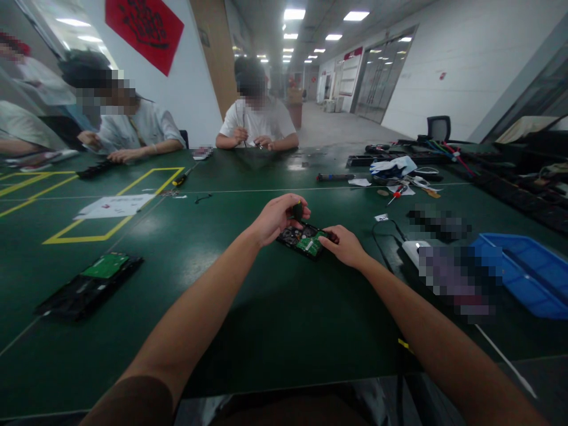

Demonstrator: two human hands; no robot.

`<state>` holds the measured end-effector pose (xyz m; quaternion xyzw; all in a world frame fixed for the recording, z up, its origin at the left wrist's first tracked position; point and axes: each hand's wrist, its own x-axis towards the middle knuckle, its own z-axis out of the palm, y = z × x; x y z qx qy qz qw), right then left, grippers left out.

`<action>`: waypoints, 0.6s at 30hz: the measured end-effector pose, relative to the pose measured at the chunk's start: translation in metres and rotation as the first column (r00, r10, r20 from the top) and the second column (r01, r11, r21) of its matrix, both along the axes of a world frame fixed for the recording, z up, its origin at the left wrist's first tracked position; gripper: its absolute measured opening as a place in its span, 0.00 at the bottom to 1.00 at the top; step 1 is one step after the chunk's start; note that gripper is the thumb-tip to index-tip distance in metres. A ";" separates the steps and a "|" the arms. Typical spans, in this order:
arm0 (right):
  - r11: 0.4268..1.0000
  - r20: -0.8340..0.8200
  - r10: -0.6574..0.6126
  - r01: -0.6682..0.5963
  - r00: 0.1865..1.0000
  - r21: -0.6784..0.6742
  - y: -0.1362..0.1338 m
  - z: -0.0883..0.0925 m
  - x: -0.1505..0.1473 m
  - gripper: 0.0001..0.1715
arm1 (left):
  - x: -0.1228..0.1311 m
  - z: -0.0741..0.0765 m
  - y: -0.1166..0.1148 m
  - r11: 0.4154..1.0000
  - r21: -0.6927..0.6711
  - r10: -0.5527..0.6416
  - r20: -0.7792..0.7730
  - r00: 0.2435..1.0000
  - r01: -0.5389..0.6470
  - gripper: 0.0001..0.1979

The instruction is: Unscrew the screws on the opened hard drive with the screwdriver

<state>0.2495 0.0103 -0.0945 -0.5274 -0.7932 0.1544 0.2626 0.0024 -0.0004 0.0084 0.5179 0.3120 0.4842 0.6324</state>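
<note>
Before me on the green table lies a hard drive (310, 243) in a black tray, its green circuit board facing up. My left hand (278, 218) is closed around the dark handle of a screwdriver (297, 210), held upright over the drive's far left part. The tip is hidden, so I cannot tell whether it touches a screw. With fingers and thumb, my right hand (346, 245) grips the right edge of the drive. A second hard drive (104, 266) in a similar black tray rests on the table to the left.
Right of me are a blue plastic bin (528, 275), a cable (377, 236) and blurred-out items. Farther back lie a red-handled screwdriver (398, 192), gloves (394, 167) and a black-and-yellow screwdriver (181, 178). Co-workers sit across the table. Paper sheets (113, 206) lie at left.
</note>
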 end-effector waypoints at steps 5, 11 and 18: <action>1.000 0.002 -0.001 0.001 1.000 -0.011 0.001 -0.001 0.001 0.22 | 0.000 0.002 -0.003 1.000 0.028 0.007 -0.048 0.999 -0.005 0.09; 1.000 -0.002 0.000 0.000 1.000 -0.010 0.001 -0.001 0.001 0.21 | -0.002 0.004 -0.002 0.997 0.064 0.047 -0.104 0.993 -0.040 0.09; 1.000 -0.005 0.000 0.000 1.000 0.005 0.001 -0.003 0.001 0.23 | -0.001 0.003 -0.001 0.999 -0.015 0.032 -0.038 0.999 -0.032 0.09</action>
